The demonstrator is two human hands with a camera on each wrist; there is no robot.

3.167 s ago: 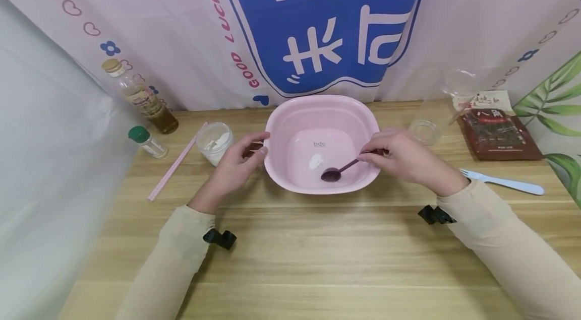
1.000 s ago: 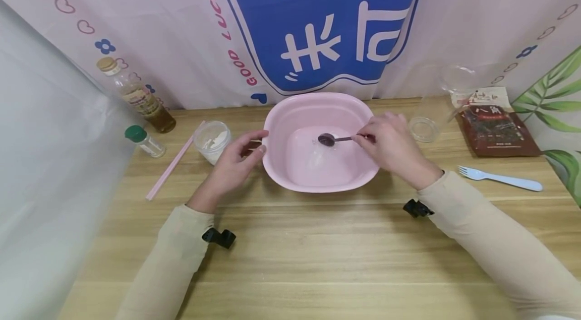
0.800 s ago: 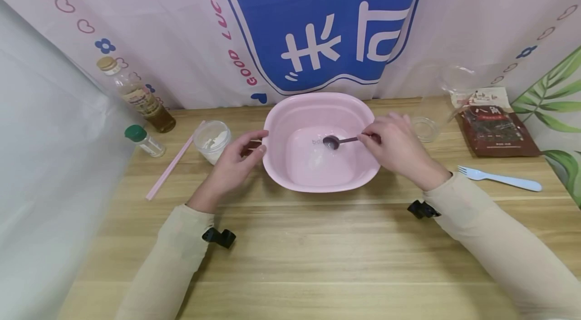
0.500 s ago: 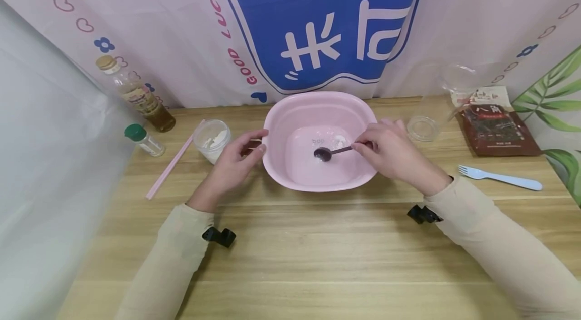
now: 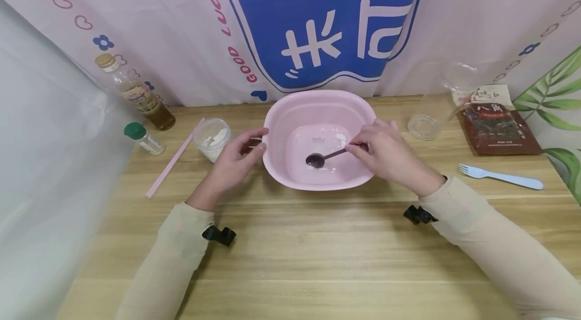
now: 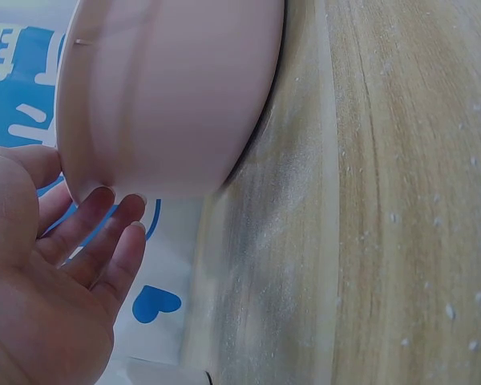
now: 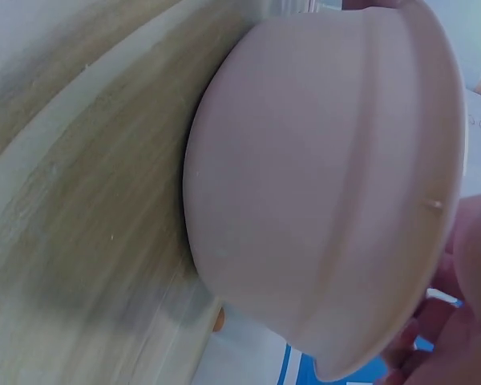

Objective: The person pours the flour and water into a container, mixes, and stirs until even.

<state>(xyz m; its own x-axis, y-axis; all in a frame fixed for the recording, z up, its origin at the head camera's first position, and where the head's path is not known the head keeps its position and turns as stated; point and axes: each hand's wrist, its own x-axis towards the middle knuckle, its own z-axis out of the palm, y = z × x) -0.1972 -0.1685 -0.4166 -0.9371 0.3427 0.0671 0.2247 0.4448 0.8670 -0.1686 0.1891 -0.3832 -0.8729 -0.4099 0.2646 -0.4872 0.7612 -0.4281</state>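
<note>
A pink basin [image 5: 317, 97] stands mid-table, with a little white powder [image 5: 339, 137] on its floor. My left hand [image 5: 238, 156] holds its left rim, thumb on top and fingers against the outer wall [image 6: 168, 96]; the left wrist view shows those fingers [image 6: 104, 233] nearly straight. My right hand [image 5: 386, 154] pinches the handle of a dark purple spoon [image 5: 315, 160], whose bowl rests on the basin floor at the front left. In the right wrist view only the basin's outer wall [image 7: 321, 184] and a bit of my hand [image 7: 469, 321] show.
Left of the basin are a cup of white powder [image 5: 211, 137], pink chopsticks [image 5: 174, 158], a green-capped shaker [image 5: 144, 138] and an oil bottle [image 5: 136, 92]. On the right lie a clear lid [image 5: 423, 127], a dark spice packet [image 5: 497, 127] and a pale blue fork [image 5: 501, 177].
The spoon has swept from the far side of the basin floor toward the front left, my right hand moving with it. The left hand has stayed on the rim.
</note>
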